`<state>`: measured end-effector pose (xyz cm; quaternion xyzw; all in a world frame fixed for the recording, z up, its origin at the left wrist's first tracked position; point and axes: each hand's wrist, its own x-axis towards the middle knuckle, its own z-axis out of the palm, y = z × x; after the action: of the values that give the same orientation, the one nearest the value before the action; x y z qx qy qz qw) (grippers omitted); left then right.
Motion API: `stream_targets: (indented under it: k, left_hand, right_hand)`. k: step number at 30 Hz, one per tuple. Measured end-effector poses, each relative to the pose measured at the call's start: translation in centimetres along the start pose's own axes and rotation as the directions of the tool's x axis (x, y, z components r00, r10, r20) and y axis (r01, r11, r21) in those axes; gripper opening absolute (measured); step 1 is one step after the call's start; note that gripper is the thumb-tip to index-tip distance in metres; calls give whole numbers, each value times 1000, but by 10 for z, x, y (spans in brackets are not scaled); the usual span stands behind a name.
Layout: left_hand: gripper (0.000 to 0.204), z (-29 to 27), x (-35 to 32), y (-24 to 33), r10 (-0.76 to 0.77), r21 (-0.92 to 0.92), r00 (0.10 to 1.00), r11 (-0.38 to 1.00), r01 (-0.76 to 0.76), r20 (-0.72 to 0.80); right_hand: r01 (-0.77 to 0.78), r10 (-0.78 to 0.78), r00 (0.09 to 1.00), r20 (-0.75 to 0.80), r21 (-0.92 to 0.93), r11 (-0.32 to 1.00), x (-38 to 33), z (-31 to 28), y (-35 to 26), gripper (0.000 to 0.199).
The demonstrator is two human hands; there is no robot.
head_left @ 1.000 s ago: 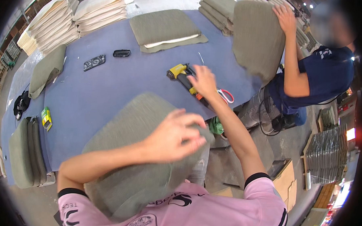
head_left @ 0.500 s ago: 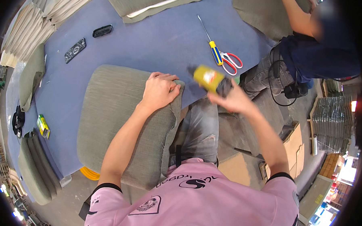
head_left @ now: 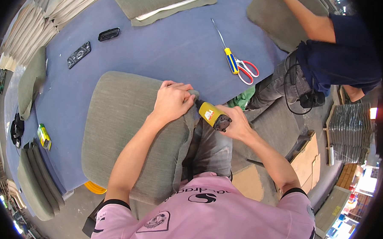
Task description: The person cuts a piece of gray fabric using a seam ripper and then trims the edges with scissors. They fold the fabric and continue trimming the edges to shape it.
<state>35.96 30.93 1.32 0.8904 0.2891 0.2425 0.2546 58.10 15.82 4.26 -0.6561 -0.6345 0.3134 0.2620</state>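
Left hand (head_left: 172, 100) spread flat, pressing the far right corner of the grey cushion (head_left: 127, 129) on the blue table (head_left: 169, 46), right hand (head_left: 238, 123) grasping the yellow tool (head_left: 212, 115), its nose at that corner, scissors (head_left: 245, 70) farther right.

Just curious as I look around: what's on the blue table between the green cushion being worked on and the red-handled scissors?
Nothing: in the head view, only bare blue table lies between the green cushion and the scissors. The yellow-handled screwdriver sits just beside the scissors.
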Motion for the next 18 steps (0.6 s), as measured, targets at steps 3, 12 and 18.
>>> stream_targets:
  k: [3,12,18]
  left_hand:
    - [33,8,-3,-7,56,14,994,998,-55,-89]
    - [29,20,6,-3,-58,14,996,998,59,-75]
    - [30,17,0,4,-26,67,997,997,31,-75]
  right_hand:
    - [14,-14,999,30,-10,1000,7,-4,-1,43]
    - [-22,25,1000,16,-166,986,0,17,29,59]
    - [-16,27,994,110,-97,995,8,4,9,49]
